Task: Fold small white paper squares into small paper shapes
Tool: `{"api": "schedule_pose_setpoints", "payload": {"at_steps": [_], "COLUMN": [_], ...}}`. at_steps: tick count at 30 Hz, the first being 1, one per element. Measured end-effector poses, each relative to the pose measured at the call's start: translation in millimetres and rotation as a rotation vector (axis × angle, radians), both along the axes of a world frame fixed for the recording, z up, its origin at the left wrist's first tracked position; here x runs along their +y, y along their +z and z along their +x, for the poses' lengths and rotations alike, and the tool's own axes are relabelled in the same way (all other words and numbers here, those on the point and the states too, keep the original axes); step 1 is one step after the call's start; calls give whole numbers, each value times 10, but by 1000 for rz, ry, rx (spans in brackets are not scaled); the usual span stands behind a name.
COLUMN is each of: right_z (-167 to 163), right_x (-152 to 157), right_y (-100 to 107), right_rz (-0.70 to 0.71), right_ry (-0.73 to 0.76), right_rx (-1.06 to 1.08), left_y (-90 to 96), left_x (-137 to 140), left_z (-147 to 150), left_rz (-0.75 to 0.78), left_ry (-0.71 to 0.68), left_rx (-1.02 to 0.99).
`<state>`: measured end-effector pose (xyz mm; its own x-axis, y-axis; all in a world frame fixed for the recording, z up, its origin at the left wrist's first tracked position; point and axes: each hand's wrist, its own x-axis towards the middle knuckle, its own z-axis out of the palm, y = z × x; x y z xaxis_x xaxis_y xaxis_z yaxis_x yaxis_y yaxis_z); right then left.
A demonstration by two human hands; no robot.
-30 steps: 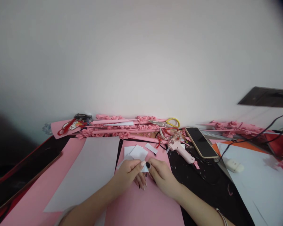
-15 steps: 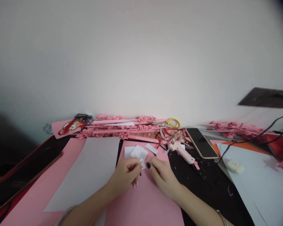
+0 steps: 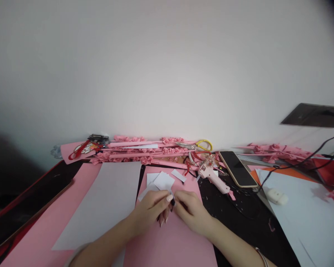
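Note:
My left hand [image 3: 152, 207] is closed, with thumb and forefinger pinched on a small piece of white paper [image 3: 171, 193]. My right hand [image 3: 191, 211] meets it fingertip to fingertip and pinches the same piece; most of the paper is hidden by the fingers. Both hands are above a pink sheet [image 3: 172, 246]. Just beyond them lie several small white paper squares [image 3: 163, 180], partly overlapping. A narrow white paper strip [image 3: 179, 175] is to their right.
A pink glue gun [image 3: 215, 180] and a phone [image 3: 238, 168] lie right of the hands. Yellow-handled scissors [image 3: 203, 145] rest on pink paper flower stems [image 3: 144, 155] along the wall. A large white sheet [image 3: 108, 200] is at left, a white earbud case [image 3: 277, 196] at right.
My right hand has come left, and its fingertips now touch those of my left hand at the small paper. Another white piece shows behind my left hand.

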<state>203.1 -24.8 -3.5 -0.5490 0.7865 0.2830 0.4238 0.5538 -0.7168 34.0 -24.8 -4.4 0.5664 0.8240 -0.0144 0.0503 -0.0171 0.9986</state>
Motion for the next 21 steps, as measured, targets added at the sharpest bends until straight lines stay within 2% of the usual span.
{"api": "schedule_pose_setpoints", "payload": {"at_steps": [8, 13, 17, 21], "right_z": [14, 7, 13, 16], "right_x": [29, 36, 63, 58], "right_y": [-19, -31, -36, -21], "right_rz": [-104, -155, -68, -7], "right_ry": [-70, -59, -194, -319], "right_rx": [158, 130, 53, 96], "left_y": [-16, 4, 36, 50], "left_x": [54, 71, 63, 39], "left_z": [9, 4, 3, 7], "left_rz": [-10, -20, -21, -2], "left_ry": [167, 152, 184, 237], "left_rx": [-8, -21, -11, 63]}}
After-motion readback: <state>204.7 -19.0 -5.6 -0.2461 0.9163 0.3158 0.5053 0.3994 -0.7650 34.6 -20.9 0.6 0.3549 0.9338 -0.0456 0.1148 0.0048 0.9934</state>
